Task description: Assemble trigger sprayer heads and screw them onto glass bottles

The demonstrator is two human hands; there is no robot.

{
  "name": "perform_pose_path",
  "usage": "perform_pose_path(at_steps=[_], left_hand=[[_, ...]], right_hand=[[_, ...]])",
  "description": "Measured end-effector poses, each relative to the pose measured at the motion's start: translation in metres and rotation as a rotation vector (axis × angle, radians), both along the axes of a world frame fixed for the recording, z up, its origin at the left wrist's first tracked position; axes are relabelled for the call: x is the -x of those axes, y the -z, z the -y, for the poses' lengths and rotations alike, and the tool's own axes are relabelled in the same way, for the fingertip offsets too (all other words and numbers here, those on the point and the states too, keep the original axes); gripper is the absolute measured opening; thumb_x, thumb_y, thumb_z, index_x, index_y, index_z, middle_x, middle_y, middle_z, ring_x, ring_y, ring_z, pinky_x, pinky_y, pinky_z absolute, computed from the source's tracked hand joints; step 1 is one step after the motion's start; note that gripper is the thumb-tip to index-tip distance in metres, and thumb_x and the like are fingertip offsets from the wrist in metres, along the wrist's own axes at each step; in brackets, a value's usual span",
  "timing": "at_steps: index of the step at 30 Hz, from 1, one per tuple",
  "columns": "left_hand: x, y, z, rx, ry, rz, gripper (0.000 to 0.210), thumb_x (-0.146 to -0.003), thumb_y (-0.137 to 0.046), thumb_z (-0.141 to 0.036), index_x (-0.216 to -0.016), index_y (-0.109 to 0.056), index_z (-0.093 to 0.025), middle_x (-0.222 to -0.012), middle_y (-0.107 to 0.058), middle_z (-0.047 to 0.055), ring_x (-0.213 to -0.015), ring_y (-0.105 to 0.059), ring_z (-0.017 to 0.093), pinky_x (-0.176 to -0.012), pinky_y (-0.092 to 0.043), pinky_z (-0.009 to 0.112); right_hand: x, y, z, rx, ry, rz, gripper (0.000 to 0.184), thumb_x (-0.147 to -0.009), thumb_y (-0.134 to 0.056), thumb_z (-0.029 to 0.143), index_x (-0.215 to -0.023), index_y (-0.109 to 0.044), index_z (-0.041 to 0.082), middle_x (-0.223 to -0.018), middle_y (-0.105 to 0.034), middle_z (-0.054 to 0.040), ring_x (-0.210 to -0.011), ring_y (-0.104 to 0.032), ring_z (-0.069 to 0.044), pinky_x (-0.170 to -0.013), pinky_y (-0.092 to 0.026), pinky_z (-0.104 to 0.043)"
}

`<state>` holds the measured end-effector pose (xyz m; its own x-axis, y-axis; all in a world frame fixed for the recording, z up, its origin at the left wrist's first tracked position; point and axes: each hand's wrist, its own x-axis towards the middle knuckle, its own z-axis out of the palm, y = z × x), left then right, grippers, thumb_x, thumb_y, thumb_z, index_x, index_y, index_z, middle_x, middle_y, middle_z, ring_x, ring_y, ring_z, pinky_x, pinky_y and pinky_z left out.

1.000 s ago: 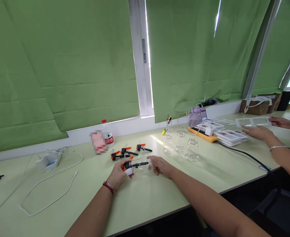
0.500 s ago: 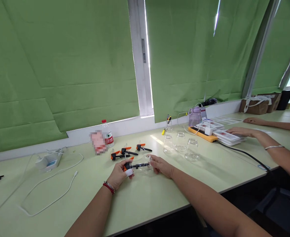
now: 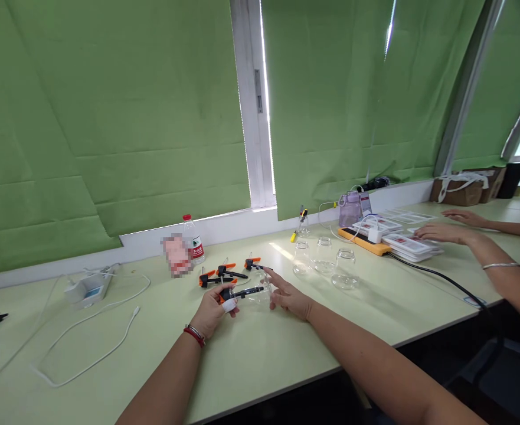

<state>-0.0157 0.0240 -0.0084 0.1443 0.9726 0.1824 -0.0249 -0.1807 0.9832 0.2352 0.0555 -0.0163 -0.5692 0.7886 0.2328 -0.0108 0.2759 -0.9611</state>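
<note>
My left hand (image 3: 213,310), with white tape on a finger, is closed around the black and orange head of a pump sprayer (image 3: 228,295). Its black stem reaches inside a clear bottle (image 3: 256,297), which lies on its side just above the table. My right hand (image 3: 288,297) grips the bottle at its base, fingers spread over the end. Beyond my hands lie three more sprayer heads (image 3: 231,272) with orange triggers. To the right, three clear bottles (image 3: 345,273) stand upright with open necks. Whether the head is screwed tight I cannot tell.
A water bottle (image 3: 194,242) and a blurred pink item (image 3: 177,255) stand behind. White cables and a power strip (image 3: 89,286) lie left. On the right are an orange power strip (image 3: 363,241), white packs (image 3: 410,247), a purple jug (image 3: 349,208) and other people's hands (image 3: 445,232).
My right hand's fingers have opened wider around the bottle's base. The bottle and sprayer head have shifted slightly left and up. The nearby person's hand has moved a little to the right.
</note>
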Motion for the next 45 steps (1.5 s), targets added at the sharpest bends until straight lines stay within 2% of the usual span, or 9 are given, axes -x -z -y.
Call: perform_pose_path(at_steps=[4, 15, 20, 22, 26, 28, 32, 39, 45], left_hand=[[0.0011, -0.0005, -0.0003, 0.003, 0.000, 0.006, 0.053, -0.063, -0.075, -0.029, -0.109, -0.054, -0.011, -0.071, -0.060, 0.001, -0.054, -0.061, 0.015, -0.049, -0.049, 0.028], [-0.0041, -0.0016, 0.0023, 0.019, 0.020, -0.037, 0.053, -0.060, -0.076, -0.029, -0.107, -0.056, -0.014, -0.071, -0.060, 0.000, -0.056, -0.062, 0.016, -0.052, -0.051, 0.031], [-0.0036, -0.0018, 0.0022, 0.018, 0.020, -0.011, 0.054, -0.061, -0.076, -0.031, -0.108, -0.056, -0.014, -0.071, -0.061, 0.000, -0.055, -0.061, 0.015, -0.051, -0.050, 0.030], [-0.0034, -0.0026, 0.0022, 0.014, 0.011, -0.001, 0.055, -0.062, -0.076, -0.032, -0.109, -0.056, -0.013, -0.071, -0.061, 0.001, -0.055, -0.061, 0.015, -0.051, -0.050, 0.030], [-0.0037, -0.0037, 0.0028, 0.027, 0.007, -0.009, 0.055, -0.061, -0.076, -0.033, -0.108, -0.056, -0.012, -0.071, -0.060, 0.001, -0.054, -0.061, 0.015, -0.050, -0.050, 0.028], [-0.0039, -0.0032, 0.0033, 0.038, 0.018, -0.022, 0.055, -0.061, -0.076, -0.034, -0.107, -0.057, -0.012, -0.069, -0.059, 0.001, -0.054, -0.061, 0.015, -0.049, -0.049, 0.028], [-0.0040, -0.0017, 0.0037, 0.039, 0.040, -0.026, 0.053, -0.063, -0.075, -0.032, -0.108, -0.056, -0.013, -0.069, -0.059, 0.000, -0.055, -0.060, 0.015, -0.050, -0.049, 0.028], [-0.0055, -0.0033, 0.0046, 0.033, 0.048, -0.041, 0.052, -0.062, -0.076, -0.029, -0.107, -0.056, -0.014, -0.069, -0.059, -0.001, -0.056, -0.061, 0.016, -0.051, -0.050, 0.030], [-0.0071, -0.0058, 0.0065, 0.029, 0.047, -0.064, 0.052, -0.060, -0.076, -0.031, -0.107, -0.058, -0.014, -0.069, -0.060, 0.000, -0.056, -0.061, 0.016, -0.053, -0.051, 0.032]], right_hand=[[-0.0004, -0.0009, 0.0003, -0.009, -0.007, 0.013, 0.074, -0.076, -0.064, 0.041, -0.139, -0.026, 0.038, -0.126, -0.042, -0.0068, -0.064, -0.054, -0.006, -0.061, -0.041, -0.025], [0.0018, 0.0028, -0.0034, 0.136, 0.002, -0.055, 0.061, -0.077, -0.059, 0.045, -0.130, -0.039, 0.022, -0.085, -0.055, -0.0007, -0.048, -0.042, -0.005, -0.048, -0.031, -0.022], [0.0020, 0.0009, -0.0018, 0.105, 0.020, -0.022, 0.059, -0.080, -0.052, 0.054, -0.127, -0.040, 0.020, -0.083, -0.057, -0.0018, -0.047, -0.041, -0.005, -0.047, -0.032, -0.022], [0.0018, 0.0013, -0.0015, 0.080, 0.017, -0.013, 0.065, -0.079, -0.054, 0.054, -0.133, -0.034, 0.023, -0.097, -0.056, -0.0056, -0.051, -0.047, -0.006, -0.050, -0.036, -0.023], [0.0018, 0.0028, -0.0014, 0.004, -0.010, -0.004, 0.082, -0.073, -0.066, 0.045, -0.140, -0.020, 0.037, -0.127, -0.038, -0.0082, -0.063, -0.052, -0.006, -0.064, -0.045, -0.027], [0.0022, 0.0035, -0.0015, -0.003, -0.022, 0.004, 0.081, -0.071, -0.068, 0.044, -0.139, -0.023, 0.037, -0.124, -0.040, -0.0068, -0.064, -0.050, -0.005, -0.066, -0.046, -0.028], [0.0027, 0.0041, -0.0017, 0.047, -0.028, 0.008, 0.078, -0.069, -0.069, 0.046, -0.136, -0.030, 0.032, -0.112, -0.046, -0.0053, -0.065, -0.047, -0.007, -0.057, -0.043, -0.023], [0.0026, 0.0049, -0.0042, 0.055, -0.018, 0.017, 0.060, -0.078, -0.058, 0.051, -0.127, -0.039, 0.024, -0.079, -0.051, 0.0016, -0.050, -0.039, -0.005, -0.048, -0.031, -0.020], [0.0059, 0.0025, -0.0029, 0.092, -0.028, 0.003, 0.052, -0.079, -0.052, 0.057, -0.115, -0.044, 0.021, -0.076, -0.056, 0.0010, -0.046, -0.032, -0.005, -0.044, -0.025, -0.020]])
